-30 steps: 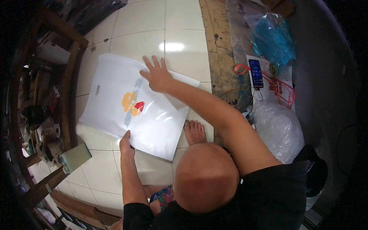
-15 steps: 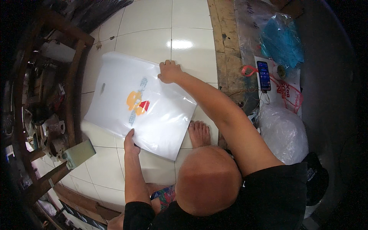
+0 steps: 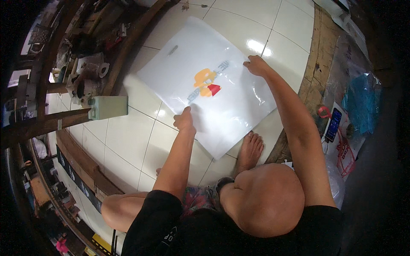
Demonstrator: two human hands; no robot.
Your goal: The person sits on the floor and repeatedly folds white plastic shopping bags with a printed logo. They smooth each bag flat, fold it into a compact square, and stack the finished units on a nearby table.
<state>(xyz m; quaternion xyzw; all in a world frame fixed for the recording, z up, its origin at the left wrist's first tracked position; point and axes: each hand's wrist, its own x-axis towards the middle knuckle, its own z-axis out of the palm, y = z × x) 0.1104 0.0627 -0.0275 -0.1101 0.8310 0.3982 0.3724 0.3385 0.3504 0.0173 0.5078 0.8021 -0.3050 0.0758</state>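
Note:
A large white plastic bag (image 3: 232, 111) stretches in front of me over the tiled floor, tilted to the left. A punched handle slot (image 3: 172, 50) is near its far left end, and a yellow and red print (image 3: 208, 82) with grey lettering marks its middle. My left hand (image 3: 184, 120) pinches the bag's near left edge, thumb on top. On the far right edge, my right hand (image 3: 257, 66) is closed over the plastic, its fingertips partly hidden. The bag's near corner lies beside my bare foot (image 3: 251, 148).
On the left, a dark wooden frame (image 3: 121, 55) holds clutter, with a pale green jerrycan (image 3: 109, 107) beside it. A worn wooden board (image 3: 317, 68) edges the floor on the right. Beyond it lie a phone (image 3: 333, 124), blue plastic wrapping (image 3: 361, 102) and a red-printed clear bag (image 3: 345, 149).
The view has turned, so the bag and both hands appear farther right and the bag more slanted. Both hands keep their grip on its two edges.

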